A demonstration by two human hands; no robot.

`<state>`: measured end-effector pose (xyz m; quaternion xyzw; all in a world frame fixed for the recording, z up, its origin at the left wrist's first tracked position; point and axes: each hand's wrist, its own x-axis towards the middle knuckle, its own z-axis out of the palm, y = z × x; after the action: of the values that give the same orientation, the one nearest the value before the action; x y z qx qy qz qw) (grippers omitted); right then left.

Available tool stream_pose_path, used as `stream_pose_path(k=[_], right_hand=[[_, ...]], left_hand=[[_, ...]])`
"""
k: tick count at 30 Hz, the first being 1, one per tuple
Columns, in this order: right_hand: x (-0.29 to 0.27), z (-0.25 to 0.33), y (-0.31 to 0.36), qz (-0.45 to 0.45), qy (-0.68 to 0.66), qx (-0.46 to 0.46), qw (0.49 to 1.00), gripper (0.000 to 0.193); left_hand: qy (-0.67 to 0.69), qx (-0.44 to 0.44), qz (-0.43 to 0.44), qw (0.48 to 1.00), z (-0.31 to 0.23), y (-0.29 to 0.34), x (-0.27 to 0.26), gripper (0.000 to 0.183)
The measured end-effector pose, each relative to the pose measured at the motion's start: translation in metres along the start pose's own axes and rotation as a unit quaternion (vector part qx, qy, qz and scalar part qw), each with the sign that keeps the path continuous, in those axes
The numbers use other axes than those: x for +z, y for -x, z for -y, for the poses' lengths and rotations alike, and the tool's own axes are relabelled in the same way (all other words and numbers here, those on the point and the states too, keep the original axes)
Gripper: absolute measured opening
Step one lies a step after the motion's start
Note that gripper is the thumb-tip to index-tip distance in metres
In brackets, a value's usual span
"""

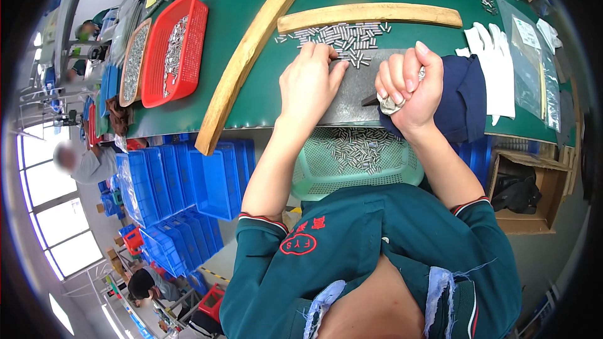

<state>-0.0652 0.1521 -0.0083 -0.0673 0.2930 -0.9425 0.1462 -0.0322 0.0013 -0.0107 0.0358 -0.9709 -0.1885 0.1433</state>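
Small shiny metal pins (342, 39) lie in a loose heap on the green table, partly on a dark grey plate (356, 90). My left hand (308, 85) is at the heap's near left edge, its thumb and forefinger apart beside the pins. Nothing shows between them, though some fingertips are hidden. My right hand (411, 85) is closed around a tool with a pale cloth-wrapped handle (393, 106); a dark flat end (369, 100) sticks out leftward over the plate. Below the table edge, a light green plastic basket (308, 179) holds many more pins.
Two wooden bars (370, 16) (251, 56) border the heap. A red basket (195, 44) of metal parts stands left. Navy cloth (463, 91), white gloves (496, 69) and plastic bags (524, 69) lie right. Blue bins (217, 182) and a cardboard box (534, 223) sit below.
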Motion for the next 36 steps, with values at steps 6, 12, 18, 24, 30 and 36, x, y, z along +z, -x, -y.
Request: stream_pose_path(k=[6,12,18,24,30,36], right_hand=[[-0.001,-0.001,0.003,0.009,0.019,-0.017,1.0,0.047],[-0.003,-0.002,0.004,0.064,0.026,-0.016,0.997,0.048],[0.001,-0.001,0.005,0.065,0.046,-0.009,0.997,0.048],[0.003,-0.002,0.01,0.114,0.116,-0.032,0.986,0.048],[0.003,-0.006,0.01,0.129,0.178,-0.068,0.973,0.048],[-0.002,-0.001,0.003,0.067,0.03,-0.023,0.997,0.046]], left_hand=[[0.027,0.052,0.077,0.995,-0.005,0.012,-0.012,0.011],[0.1,0.049,0.089,0.99,-0.016,0.046,-0.014,0.013],[0.106,0.041,0.069,0.991,-0.013,0.049,-0.01,0.013],[0.124,0.06,0.065,0.988,-0.01,0.048,-0.009,0.013],[0.124,0.063,0.072,0.988,-0.01,0.048,-0.01,0.012],[0.138,0.061,0.07,0.986,-0.011,0.05,-0.009,0.011]])
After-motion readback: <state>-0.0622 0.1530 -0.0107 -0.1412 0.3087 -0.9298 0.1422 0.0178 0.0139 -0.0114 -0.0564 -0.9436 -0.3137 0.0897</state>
